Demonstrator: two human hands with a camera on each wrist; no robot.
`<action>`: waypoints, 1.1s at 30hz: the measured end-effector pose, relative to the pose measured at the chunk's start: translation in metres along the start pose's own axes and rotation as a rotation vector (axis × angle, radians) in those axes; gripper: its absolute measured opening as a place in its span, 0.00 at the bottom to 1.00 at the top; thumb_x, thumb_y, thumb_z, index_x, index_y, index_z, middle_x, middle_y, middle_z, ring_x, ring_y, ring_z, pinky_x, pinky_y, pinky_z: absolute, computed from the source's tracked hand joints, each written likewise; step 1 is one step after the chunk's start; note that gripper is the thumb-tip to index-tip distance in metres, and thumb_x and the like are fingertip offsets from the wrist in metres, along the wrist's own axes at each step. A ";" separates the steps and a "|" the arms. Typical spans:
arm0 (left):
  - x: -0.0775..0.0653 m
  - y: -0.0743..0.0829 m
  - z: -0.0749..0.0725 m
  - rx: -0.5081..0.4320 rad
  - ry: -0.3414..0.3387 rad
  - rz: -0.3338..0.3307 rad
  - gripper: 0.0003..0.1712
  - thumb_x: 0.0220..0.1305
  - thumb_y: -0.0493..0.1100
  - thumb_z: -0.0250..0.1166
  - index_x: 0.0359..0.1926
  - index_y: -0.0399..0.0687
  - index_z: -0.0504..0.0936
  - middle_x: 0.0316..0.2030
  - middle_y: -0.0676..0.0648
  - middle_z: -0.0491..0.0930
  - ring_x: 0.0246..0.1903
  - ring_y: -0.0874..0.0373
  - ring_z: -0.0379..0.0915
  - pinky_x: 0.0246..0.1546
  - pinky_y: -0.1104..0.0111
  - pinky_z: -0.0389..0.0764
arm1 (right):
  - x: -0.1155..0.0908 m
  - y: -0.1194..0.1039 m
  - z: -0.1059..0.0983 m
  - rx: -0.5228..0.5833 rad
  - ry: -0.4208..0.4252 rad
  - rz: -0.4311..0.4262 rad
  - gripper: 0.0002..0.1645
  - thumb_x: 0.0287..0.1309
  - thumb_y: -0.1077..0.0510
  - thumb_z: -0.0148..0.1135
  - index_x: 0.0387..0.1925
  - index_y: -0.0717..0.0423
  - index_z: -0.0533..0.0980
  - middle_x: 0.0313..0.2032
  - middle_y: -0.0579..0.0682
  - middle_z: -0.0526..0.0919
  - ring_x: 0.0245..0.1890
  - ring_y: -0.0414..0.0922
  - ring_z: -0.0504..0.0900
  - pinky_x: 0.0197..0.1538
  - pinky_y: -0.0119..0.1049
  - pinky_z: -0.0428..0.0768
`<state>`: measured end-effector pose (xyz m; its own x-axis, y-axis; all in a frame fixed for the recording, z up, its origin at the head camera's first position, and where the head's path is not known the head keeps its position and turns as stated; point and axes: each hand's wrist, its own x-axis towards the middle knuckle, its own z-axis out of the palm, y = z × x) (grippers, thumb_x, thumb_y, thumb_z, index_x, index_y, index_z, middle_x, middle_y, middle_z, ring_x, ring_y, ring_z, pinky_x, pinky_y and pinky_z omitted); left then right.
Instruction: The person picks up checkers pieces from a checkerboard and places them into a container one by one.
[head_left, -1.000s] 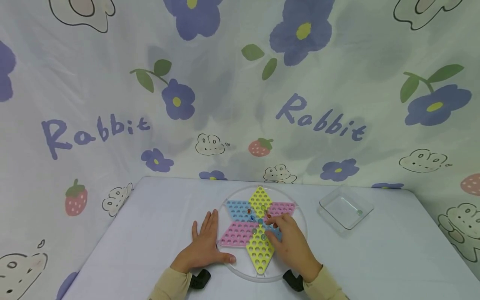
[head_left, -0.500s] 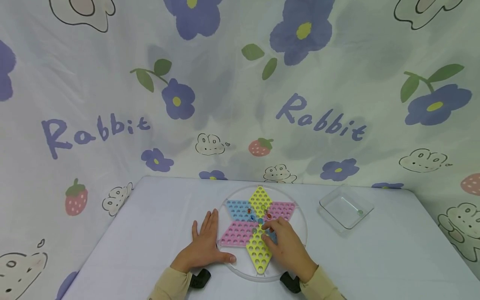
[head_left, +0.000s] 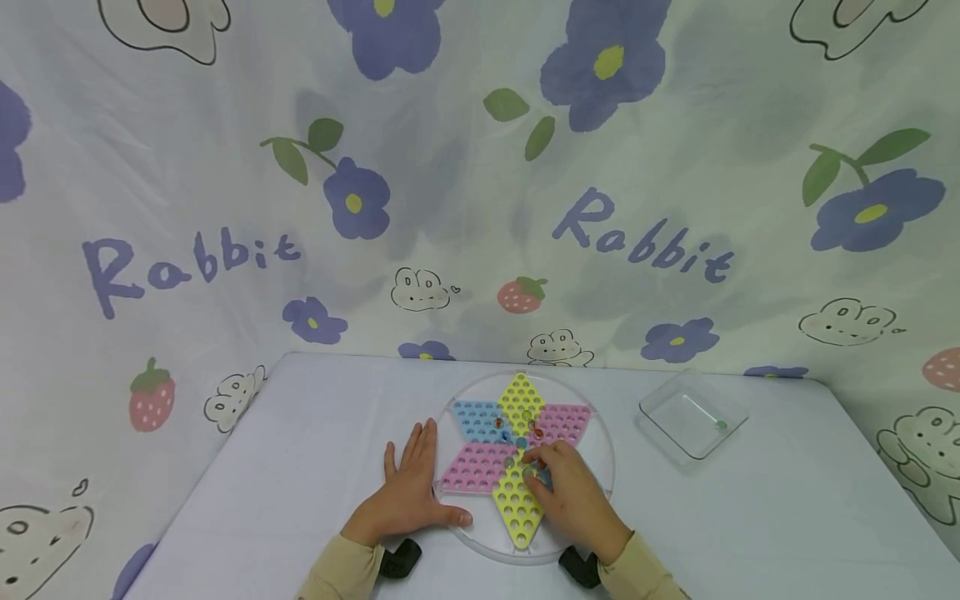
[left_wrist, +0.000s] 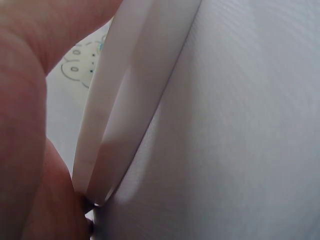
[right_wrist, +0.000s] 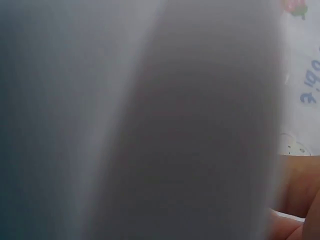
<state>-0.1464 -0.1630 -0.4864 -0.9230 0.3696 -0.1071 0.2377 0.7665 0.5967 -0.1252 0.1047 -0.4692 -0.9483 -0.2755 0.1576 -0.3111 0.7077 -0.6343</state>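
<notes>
A round, clear-rimmed Chinese checkers board (head_left: 474, 468) with a yellow, pink and blue star lies on the table. My left hand (head_left: 408, 492) rests along its left edge, fingers straight and thumb spread over the near rim. Over the lower right of the star's middle, my right hand (head_left: 576, 497) pinches a pale glass marble (head_left: 528, 472) between thumb and index finger. Close by sit a clear marble (head_left: 509, 462) and a blue marble (head_left: 521, 443). Farther up are a red marble (head_left: 537, 433) and a greenish marble (head_left: 527, 415). The right wrist view is mostly blocked by a blurred surface.
A clear square container (head_left: 660, 437) stands at the right with a green marble (head_left: 722, 426) inside. White cloth covers the table (head_left: 300, 467). A patterned curtain (head_left: 465, 217) hangs behind it. The board's rim (left_wrist: 100, 125) fills part of the left wrist view.
My right hand has shifted slightly left and toward the near side, from the star's middle to the pale marble, and its fingers have closed around it. My left hand has stayed put.
</notes>
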 end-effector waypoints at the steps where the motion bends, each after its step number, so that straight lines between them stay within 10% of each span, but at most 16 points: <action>1: 0.000 0.000 0.000 0.004 -0.001 -0.001 0.85 0.40 0.72 0.78 0.77 0.28 0.35 0.78 0.31 0.35 0.77 0.37 0.25 0.66 0.35 0.21 | 0.000 0.000 0.000 -0.001 -0.002 0.002 0.10 0.63 0.61 0.67 0.46 0.55 0.81 0.36 0.44 0.73 0.37 0.39 0.71 0.42 0.38 0.76; 33: 0.000 -0.001 0.000 -0.007 -0.017 -0.007 0.86 0.40 0.73 0.77 0.77 0.29 0.32 0.78 0.32 0.33 0.77 0.38 0.22 0.66 0.36 0.18 | 0.000 0.000 -0.003 -0.007 -0.037 0.037 0.09 0.63 0.59 0.68 0.45 0.53 0.80 0.37 0.44 0.73 0.39 0.40 0.72 0.44 0.40 0.76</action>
<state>-0.1472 -0.1640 -0.4870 -0.9193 0.3733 -0.1246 0.2292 0.7652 0.6016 -0.1256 0.1063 -0.4670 -0.9562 -0.2727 0.1062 -0.2765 0.7225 -0.6337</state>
